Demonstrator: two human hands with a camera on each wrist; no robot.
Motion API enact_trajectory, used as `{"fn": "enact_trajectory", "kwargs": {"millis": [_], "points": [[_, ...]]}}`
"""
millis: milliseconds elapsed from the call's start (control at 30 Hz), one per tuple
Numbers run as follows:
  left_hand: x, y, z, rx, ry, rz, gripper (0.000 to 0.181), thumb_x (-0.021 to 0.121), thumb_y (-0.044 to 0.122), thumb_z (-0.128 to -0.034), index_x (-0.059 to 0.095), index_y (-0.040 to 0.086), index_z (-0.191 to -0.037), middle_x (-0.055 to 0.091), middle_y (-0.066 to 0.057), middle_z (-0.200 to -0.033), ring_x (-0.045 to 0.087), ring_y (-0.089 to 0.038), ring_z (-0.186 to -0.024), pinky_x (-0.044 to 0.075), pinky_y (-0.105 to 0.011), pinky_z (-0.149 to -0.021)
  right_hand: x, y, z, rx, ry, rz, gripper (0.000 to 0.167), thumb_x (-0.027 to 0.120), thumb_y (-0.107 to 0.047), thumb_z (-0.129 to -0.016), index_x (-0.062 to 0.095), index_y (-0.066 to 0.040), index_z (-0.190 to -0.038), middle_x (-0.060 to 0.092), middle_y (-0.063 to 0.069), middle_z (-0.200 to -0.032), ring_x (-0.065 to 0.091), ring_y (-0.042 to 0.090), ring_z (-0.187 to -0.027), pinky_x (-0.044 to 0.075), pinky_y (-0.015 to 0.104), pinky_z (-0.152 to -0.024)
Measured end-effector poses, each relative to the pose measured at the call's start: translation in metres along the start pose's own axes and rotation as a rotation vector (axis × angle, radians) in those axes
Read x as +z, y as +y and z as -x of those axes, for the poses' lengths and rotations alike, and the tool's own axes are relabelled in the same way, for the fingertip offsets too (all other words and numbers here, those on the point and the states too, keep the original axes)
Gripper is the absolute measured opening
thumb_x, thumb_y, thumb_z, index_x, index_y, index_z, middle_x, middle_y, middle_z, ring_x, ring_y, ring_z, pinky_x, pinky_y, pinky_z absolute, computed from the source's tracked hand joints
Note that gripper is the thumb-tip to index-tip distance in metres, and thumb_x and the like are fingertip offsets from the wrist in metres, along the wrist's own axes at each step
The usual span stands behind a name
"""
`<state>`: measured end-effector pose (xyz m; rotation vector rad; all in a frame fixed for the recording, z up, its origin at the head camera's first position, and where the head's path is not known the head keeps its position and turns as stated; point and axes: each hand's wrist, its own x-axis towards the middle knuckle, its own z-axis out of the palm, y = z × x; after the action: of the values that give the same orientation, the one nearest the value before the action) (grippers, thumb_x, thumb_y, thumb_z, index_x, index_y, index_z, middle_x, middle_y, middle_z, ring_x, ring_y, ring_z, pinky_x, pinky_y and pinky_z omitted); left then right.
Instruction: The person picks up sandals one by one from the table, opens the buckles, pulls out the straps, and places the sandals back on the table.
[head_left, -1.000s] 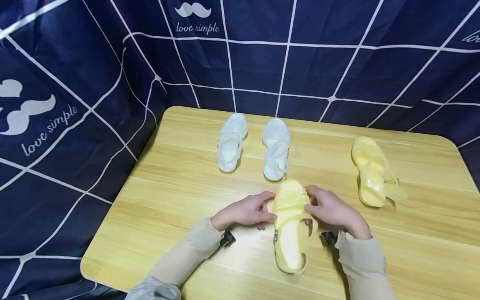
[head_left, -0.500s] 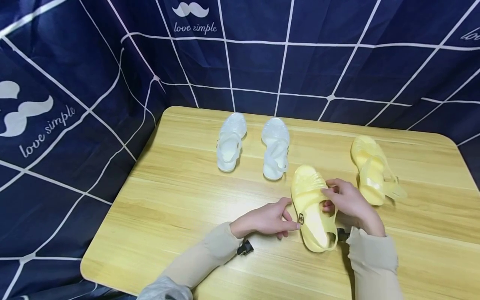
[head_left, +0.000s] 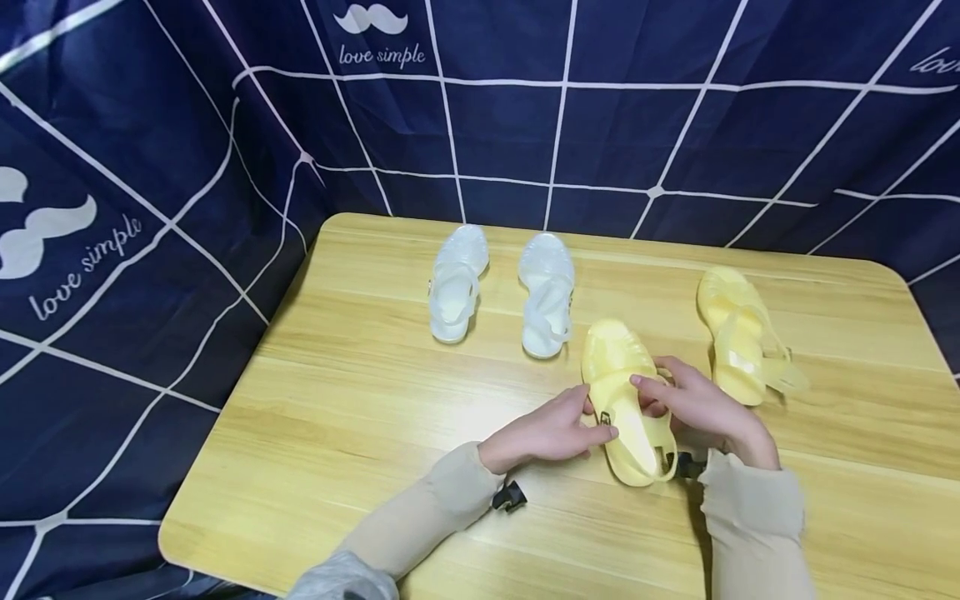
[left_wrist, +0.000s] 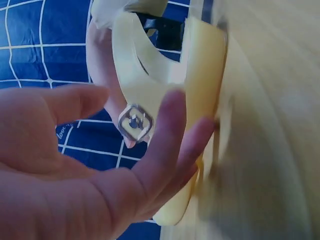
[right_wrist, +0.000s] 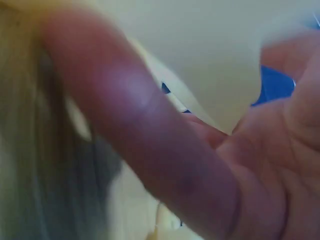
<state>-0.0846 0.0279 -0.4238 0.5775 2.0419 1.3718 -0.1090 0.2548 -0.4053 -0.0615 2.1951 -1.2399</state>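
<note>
A yellow jelly sandal (head_left: 628,417) is in front of me on the table, its toe pointing away and slightly left. My right hand (head_left: 701,404) pinches its right side at the straps, thumb on top and fingers outside. At the opposite side, my left hand (head_left: 551,429) touches the sandal near its buckle (left_wrist: 135,122). In the left wrist view its fingers lie along the sandal's side, with the thumb held apart. Fingers and a pale, blurred surface fill most of the right wrist view.
The other yellow sandal (head_left: 738,333) lies to the right, its strap undone and spread outward. Two whitish jelly sandals (head_left: 459,279) stand side by side at the back of the wooden table (head_left: 337,417). A dark blue gridded curtain (head_left: 615,133) borders the table's back and left.
Both hands and the yellow sandal have shifted right and a little away from me. The sandal has turned so its toe angles left. My left hand briefly trailed it and now touches its side.
</note>
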Motion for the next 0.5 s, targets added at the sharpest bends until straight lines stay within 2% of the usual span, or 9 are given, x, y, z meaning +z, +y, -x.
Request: {"fn": "enact_trajectory", "kwargs": {"millis": [67,167,233,267,400,467,500], "points": [[0.0,0.001,-0.005,-0.012,0.034,0.016,0.04,0.061,0.022,-0.0933,0.047,0.004,-0.126,0.062,-0.005,-0.087,0.058,-0.009,-0.054,0.048,-0.019,-0.059,-0.002,0.001,-0.002,-0.017,0.035,-0.011,0.075,0.05,-0.04,-0.1,0.016,0.007,-0.147,0.063,0.024,-0.112,0.063,0.022,-0.093,0.054,0.033,-0.078],[-0.001,0.003,-0.013,-0.077,0.102,0.033,0.062,0.064,0.027,-0.0915,0.037,0.001,-0.141,0.063,-0.011,-0.106,0.057,-0.007,-0.057,0.048,-0.019,-0.061,-0.004,0.002,-0.005,-0.024,0.095,0.008,0.083,0.047,-0.046,-0.099,0.008,0.006,-0.15,0.061,0.028,-0.122,0.063,0.027,-0.104,0.052,0.04,-0.087],[-0.002,0.004,-0.019,-0.126,0.139,0.086,0.074,0.065,0.028,-0.0906,0.026,0.003,-0.149,0.064,-0.012,-0.1,0.054,-0.008,-0.053,0.045,-0.02,-0.055,-0.004,0.001,-0.007,-0.024,0.132,0.005,0.086,0.045,-0.048,-0.099,0.003,0.006,-0.151,0.055,0.029,-0.13,0.06,0.033,-0.114,0.051,0.044,-0.092],[-0.002,0.004,-0.023,-0.148,0.161,0.107,0.08,0.066,0.029,-0.09,0.021,0.005,-0.151,0.064,-0.01,-0.1,0.056,-0.01,-0.055,0.044,-0.02,-0.055,-0.004,0.002,-0.008,-0.021,0.153,0.0,0.087,0.045,-0.05,-0.099,0.002,0.005,-0.151,0.053,0.029,-0.133,0.06,0.028,-0.115,0.051,0.041,-0.092],[-0.004,0.006,-0.037,-0.196,0.229,0.255,0.083,0.068,0.022,-0.089,0.018,0.011,-0.154,0.062,-0.012,-0.123,0.066,-0.017,-0.082,0.052,-0.023,-0.066,-0.002,0.002,-0.014,-0.014,0.222,-0.103,0.091,0.046,-0.051,-0.097,-0.005,0.0,-0.153,0.045,0.03,-0.141,0.047,0.034,-0.128,0.043,0.048,-0.103],[-0.005,0.008,-0.043,-0.209,0.273,0.292,0.082,0.069,0.021,-0.0879,0.02,0.012,-0.153,0.044,-0.012,-0.147,0.063,-0.023,-0.106,0.052,-0.027,-0.086,0.0,0.002,-0.018,-0.013,0.253,-0.187,0.094,0.049,-0.05,-0.097,-0.01,-0.003,-0.153,0.041,0.029,-0.145,0.041,0.036,-0.133,0.034,0.052,-0.109],[-0.005,0.009,-0.046,-0.217,0.295,0.31,0.081,0.069,0.02,-0.0876,0.021,0.012,-0.153,0.035,-0.012,-0.154,0.06,-0.024,-0.113,0.051,-0.029,-0.091,0.002,0.001,-0.02,-0.016,0.267,-0.237,0.095,0.05,-0.049,-0.096,-0.013,-0.004,-0.152,0.037,0.029,-0.147,0.032,0.04,-0.139,0.027,0.058,-0.112]]}}
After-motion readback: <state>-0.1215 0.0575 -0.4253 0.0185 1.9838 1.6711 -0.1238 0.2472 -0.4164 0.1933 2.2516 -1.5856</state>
